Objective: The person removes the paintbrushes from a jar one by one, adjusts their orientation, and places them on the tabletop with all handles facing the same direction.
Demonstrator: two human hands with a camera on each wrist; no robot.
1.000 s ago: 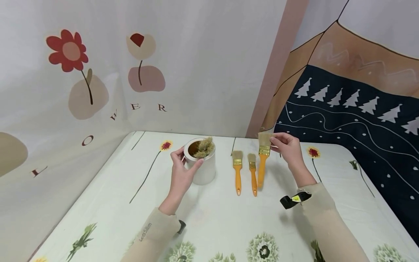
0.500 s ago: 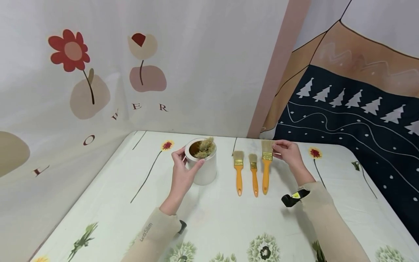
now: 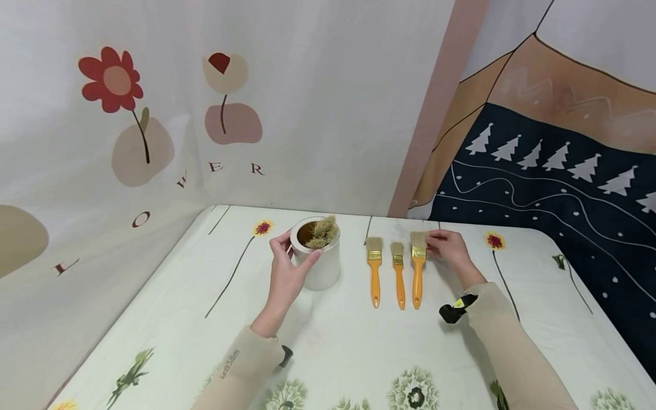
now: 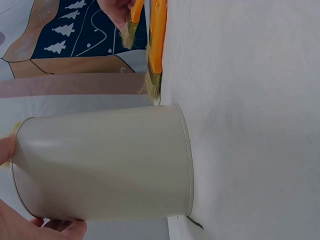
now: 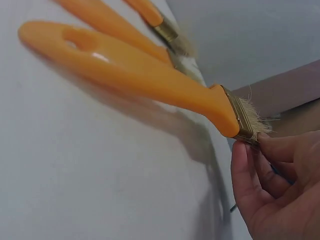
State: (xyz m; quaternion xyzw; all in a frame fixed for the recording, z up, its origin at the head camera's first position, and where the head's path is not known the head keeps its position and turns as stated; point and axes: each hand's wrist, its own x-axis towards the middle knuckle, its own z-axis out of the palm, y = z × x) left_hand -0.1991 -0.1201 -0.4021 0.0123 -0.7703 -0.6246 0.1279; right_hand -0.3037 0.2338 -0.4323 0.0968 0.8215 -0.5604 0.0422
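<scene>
My left hand [image 3: 286, 274] grips a white cylindrical pot [image 3: 325, 272] at its rim, thumb on the near side and fingers on the far side. Bushy, dry-looking tan-green tufts [image 3: 325, 229] stick out of its brown inside. With thumb and fingers, my right hand [image 3: 450, 250] pinches the metal band and bristles of the rightmost paintbrush [image 3: 418, 276]. In the right wrist view this paintbrush [image 5: 130, 75] slants, its orange handle casting a shadow below. Left of it lie a small paintbrush [image 3: 399, 285] and a wider paintbrush [image 3: 375, 279], bristles pointing away from me.
A white cloth with printed flowers covers the table [image 3: 328, 336]. Behind it hangs a pale curtain [image 3: 328, 114], and at the right a dark cloth with white trees [image 3: 538, 188]. Black straps [image 3: 458, 309] sit at both wrists.
The right hand has lowered the rightmost paintbrush toward the table and nearer to me, in line with the other two. The left hand still holds the pot in place.
</scene>
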